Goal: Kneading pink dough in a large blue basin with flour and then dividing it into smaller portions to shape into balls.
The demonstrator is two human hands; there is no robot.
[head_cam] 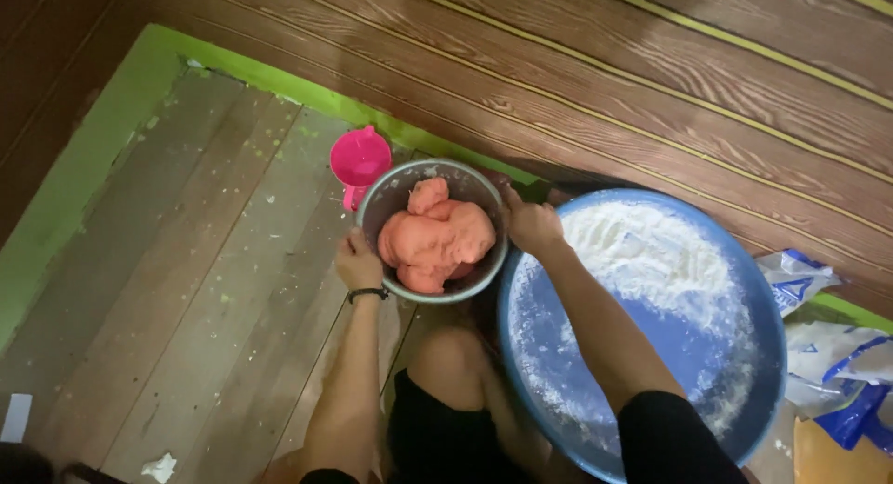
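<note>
A round metal bowl (391,194) sits on the wooden floor and holds a lump of pink dough (435,238). My left hand (357,261), with a dark band at the wrist, grips the bowl's left rim. My right hand (529,224) grips the bowl's right rim. Beside the bowl on the right lies a wide blue basin (688,354) with white flour (642,251) spread over its far side. My right forearm crosses above the basin.
A pink plastic jug (359,160) stands just behind the bowl on the left. White and blue bags (828,344) lie at the right edge. A brown wood-panel wall with a green base strip (307,92) runs behind. My knee (450,349) is below the bowl.
</note>
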